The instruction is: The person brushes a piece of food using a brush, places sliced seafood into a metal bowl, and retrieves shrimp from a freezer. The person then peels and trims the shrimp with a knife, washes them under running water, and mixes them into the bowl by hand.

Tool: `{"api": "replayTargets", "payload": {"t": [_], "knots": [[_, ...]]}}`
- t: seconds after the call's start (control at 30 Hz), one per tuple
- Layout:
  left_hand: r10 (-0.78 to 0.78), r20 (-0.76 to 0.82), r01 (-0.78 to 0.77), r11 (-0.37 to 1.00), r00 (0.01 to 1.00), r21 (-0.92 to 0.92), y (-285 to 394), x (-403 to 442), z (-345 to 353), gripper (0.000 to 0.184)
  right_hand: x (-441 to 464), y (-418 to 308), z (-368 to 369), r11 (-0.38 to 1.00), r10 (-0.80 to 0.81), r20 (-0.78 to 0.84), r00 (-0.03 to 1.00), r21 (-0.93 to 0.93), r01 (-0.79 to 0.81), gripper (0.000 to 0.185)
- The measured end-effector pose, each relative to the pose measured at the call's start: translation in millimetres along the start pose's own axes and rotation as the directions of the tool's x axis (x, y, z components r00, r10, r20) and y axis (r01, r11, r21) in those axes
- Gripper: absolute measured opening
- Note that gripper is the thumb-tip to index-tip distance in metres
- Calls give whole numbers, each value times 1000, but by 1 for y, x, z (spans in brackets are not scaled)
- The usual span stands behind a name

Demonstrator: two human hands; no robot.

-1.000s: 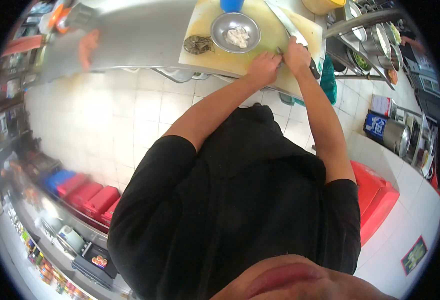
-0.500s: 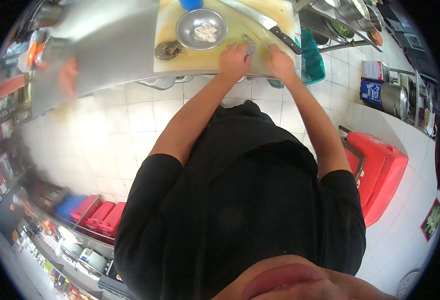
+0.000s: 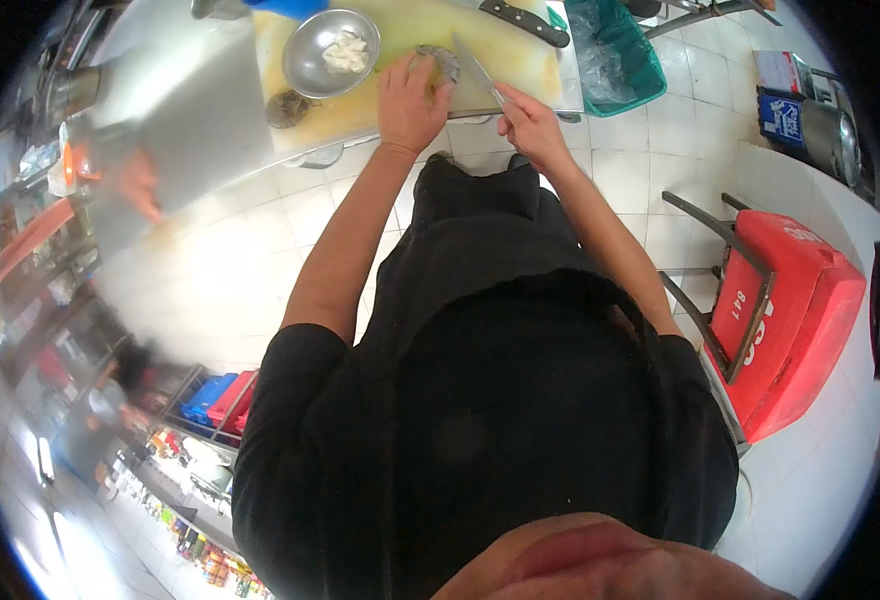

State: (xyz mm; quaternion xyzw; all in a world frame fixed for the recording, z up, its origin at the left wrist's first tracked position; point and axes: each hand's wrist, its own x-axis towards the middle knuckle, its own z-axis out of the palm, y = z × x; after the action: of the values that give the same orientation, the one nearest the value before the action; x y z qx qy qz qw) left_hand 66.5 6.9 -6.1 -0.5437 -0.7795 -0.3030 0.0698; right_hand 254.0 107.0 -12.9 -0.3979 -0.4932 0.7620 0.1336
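A small grey, banded shrimp [image 3: 449, 64] lies curved on the cutting board at the upper middle of the frame. The person's left hand [image 3: 415, 103] is on it, the shrimp held between thumb and fingers. Just to its right is a slim knife with a narrow silver blade [image 3: 476, 68], pointing toward the top of the frame; the right hand [image 3: 528, 122] has its fingers closed round the handle end. Both sit over a yellowed white cutting board [image 3: 505, 62]. On the board's left part stands a round, shallow steel bowl [image 3: 305, 60] holding pale whitish pieces [image 3: 345, 53], with a dark brownish-grey lump [image 3: 287, 109] just below it. A larger knife's black riveted handle [image 3: 525, 22] lies at the board's upper right. Beyond the board's right edge is a green plastic bin [image 3: 646, 78] with a clear liner.
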Motion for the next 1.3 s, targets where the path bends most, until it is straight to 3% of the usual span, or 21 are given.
{"api": "replayTargets", "payload": {"t": [0.1, 0.2, 0.57, 0.67, 0.77, 0.87, 0.97, 1.17, 1.3], "knots": [[-21, 167, 7, 996, 986, 85, 7, -4, 1, 47, 4, -8, -1, 999, 45, 54, 997, 22, -47, 35], [-18, 197, -14, 987, 980, 163, 9, -7, 6, 46, 3, -18, -2, 997, 74, 72, 995, 1, -75, 35], [-22, 180, -8, 986, 983, 167, 6, -9, 12, 43, -3, -5, -2, 1000, 9, 89, 996, 14, -11, 33], [3, 173, -33, 985, 985, 171, 5, -11, 16, 43, 6, -1, 0, 991, -48, 52, 998, -124, 54, 33], [4, 174, -39, 980, 985, 198, 6, -12, 18, 43, 9, 13, 4, 981, -150, 32, 988, -122, 152, 33], [-4, 175, -33, 977, 985, 209, 4, -11, 18, 42, -4, 15, 3, 989, -128, 56, 990, -70, 131, 34], [-19, 165, -8, 987, 986, 160, 15, -7, 7, 42, 6, 9, 7, 966, -172, 39, 984, -187, 176, 34], [-38, 145, 15, 987, 989, 158, 17, -4, 5, 41, -5, 7, 16, 994, -98, 29, 995, -41, 99, 33], [-50, 148, 25, 985, 988, 170, 16, -8, 6, 41, -21, 3, 13, 947, -142, 46, 989, -283, 149, 32]]}}
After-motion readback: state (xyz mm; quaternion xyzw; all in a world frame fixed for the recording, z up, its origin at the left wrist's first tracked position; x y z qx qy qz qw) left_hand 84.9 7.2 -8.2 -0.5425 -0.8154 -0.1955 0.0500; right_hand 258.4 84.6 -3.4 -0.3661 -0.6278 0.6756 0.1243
